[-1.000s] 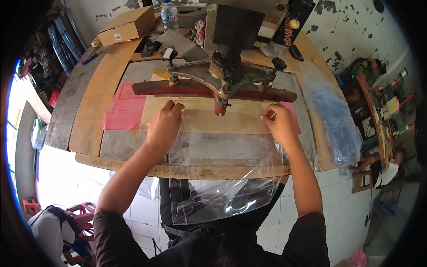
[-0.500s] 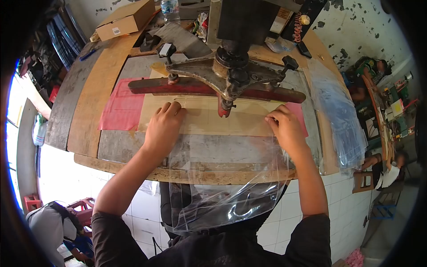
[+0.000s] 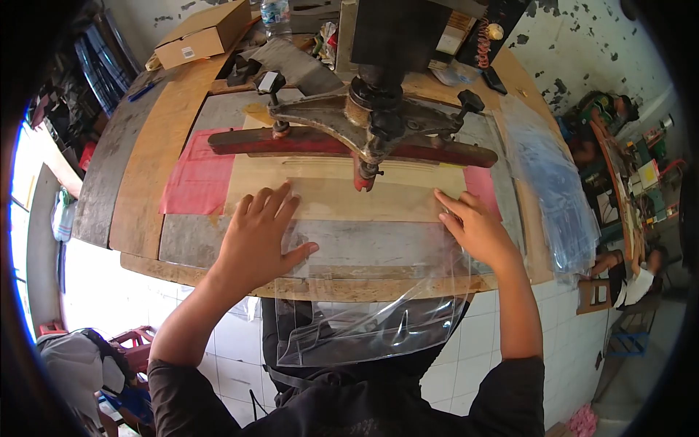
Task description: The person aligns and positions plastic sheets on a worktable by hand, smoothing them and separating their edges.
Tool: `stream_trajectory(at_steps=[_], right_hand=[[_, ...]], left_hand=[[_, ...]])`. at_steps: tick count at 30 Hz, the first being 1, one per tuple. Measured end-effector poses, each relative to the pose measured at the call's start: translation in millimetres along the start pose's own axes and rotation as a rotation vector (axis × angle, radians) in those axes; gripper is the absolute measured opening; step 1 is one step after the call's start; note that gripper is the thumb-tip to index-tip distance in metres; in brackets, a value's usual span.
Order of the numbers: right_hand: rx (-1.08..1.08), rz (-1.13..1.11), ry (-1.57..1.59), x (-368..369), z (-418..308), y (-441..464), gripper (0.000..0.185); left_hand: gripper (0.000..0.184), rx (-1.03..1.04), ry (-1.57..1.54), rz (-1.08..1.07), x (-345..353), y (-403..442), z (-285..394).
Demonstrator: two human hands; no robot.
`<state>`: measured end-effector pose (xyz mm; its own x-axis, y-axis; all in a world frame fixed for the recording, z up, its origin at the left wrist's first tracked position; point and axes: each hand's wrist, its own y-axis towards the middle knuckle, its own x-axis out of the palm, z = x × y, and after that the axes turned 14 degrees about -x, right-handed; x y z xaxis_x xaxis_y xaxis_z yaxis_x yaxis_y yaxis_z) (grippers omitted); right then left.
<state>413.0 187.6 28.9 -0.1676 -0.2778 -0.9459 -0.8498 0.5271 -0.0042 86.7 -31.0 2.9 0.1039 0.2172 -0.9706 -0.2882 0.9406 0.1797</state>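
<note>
A clear plastic sheet lies over the front of the press bed and hangs off the table edge toward my body. My left hand is flat at its left side, fingers apart and thumb stretched out, touching the tan mat. On the right, my right hand rests at the sheet's other side, index finger extended onto the mat and thumb apart. Above the mat spans a long red bar under a metal press head. The sheet's far edge is hard to make out.
Red sheets show at both ends of the mat. A stack of clear plastic sheets lies at the right table edge. Behind are a cardboard box and a water bottle. Other people sit at the far right and lower left.
Both hands have loosened from bent fingers to extended ones. My left hand has moved slightly left and nearer to me, its thumb now out. The hanging part of the sheet has shifted a little.
</note>
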Motion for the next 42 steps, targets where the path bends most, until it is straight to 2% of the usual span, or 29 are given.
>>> stream_trajectory(at_steps=[9,19,21,27,40,42], right_hand=[[-0.095,0.111,-0.153,15,6,-7,0.043],[-0.133,0.211,-0.152,19,5,-7,0.042],[-0.103,0.243,-0.061,20,6,-7,0.042],[-0.093,0.253,-0.030,19,4,-4,0.042],[-0.116,0.269,-0.010,21,4,-3,0.042],[-0.087,0.250,0.020,19,2,-3,0.042]], left_hand=[[0.061,0.021,0.013,-0.015,-1,-6,-11],[0.058,0.018,-0.045,-0.031,-6,-5,-13],[0.057,0.011,-0.033,-0.026,-4,-6,-12],[0.051,0.015,0.102,0.010,0,-10,-8],[0.054,0.070,0.149,0.059,4,-8,-11],[0.054,0.076,0.072,0.030,-5,-7,-11]])
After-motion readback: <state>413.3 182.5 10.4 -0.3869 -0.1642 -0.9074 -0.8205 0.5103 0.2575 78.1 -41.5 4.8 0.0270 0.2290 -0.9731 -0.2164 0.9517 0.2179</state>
